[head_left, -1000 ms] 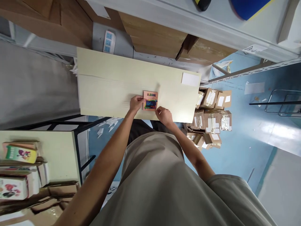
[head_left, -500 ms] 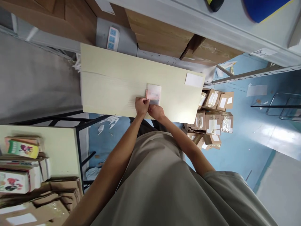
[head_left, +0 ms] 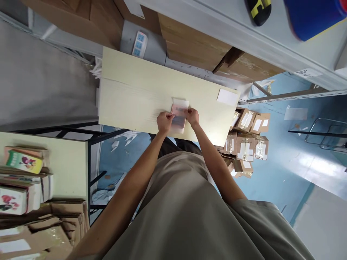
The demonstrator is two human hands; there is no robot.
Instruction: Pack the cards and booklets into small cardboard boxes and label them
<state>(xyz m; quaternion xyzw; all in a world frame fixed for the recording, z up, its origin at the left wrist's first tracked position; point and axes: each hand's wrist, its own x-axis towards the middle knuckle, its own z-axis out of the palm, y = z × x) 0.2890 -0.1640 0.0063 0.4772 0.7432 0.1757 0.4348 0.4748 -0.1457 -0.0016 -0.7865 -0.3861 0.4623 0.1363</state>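
A small, flat pink item like a booklet (head_left: 179,112) lies on the cream tabletop (head_left: 130,94), in front of my body. A translucent sheet (head_left: 180,103) overlaps it and reaches past its top and bottom edges; whether this is a cover or a sleeve I cannot tell. My left hand (head_left: 164,122) is closed, thumb and finger pinching at the left edge of the booklet. At its right edge my right hand (head_left: 192,116) is closed too, fingertips on the sheet's side. Exactly which layer each hand grips is too small to see.
A white paper (head_left: 227,96) lies at the tabletop's right end. Behind stand a power strip (head_left: 140,44) and large cardboard boxes (head_left: 193,43) under a shelf (head_left: 217,30). Taped cartons (head_left: 245,144) are stacked on the floor at right. Books (head_left: 25,162) and flattened cardboard (head_left: 46,231) lie at left.
My right hand has moved from the booklet's bottom edge up to its right edge. The translucent sheet now extends below the booklet. My left hand stays at the left edge.
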